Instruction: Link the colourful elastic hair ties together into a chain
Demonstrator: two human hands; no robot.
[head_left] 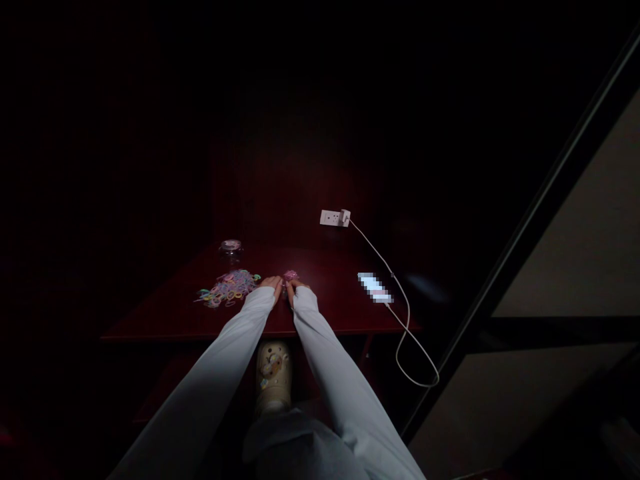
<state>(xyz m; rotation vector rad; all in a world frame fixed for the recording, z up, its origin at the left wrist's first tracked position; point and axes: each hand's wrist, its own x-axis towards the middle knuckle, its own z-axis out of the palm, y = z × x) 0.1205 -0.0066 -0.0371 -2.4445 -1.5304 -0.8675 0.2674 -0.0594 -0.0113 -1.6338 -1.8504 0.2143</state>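
Both hands rest close together near the front of a dark red table (330, 313). My left hand (271, 285) has its fingers bent inward, beside a pile of small coloured bands (233, 287). My right hand (297, 287) is just across a narrow gap, its fingers also curled inward. A small pink bundle (291, 275) lies at the fingertips, between and slightly beyond the hands. What the fingers pinch, if anything, is too small and dark to make out. A clear round jar (231, 248) with a lid stands behind the pile.
A lit phone (375, 288) lies at the right of the table. Its white cable (409, 313) loops past the table's edge up to a charger in a wall socket (330, 218). Below the front edge is a beige clog (274, 373).
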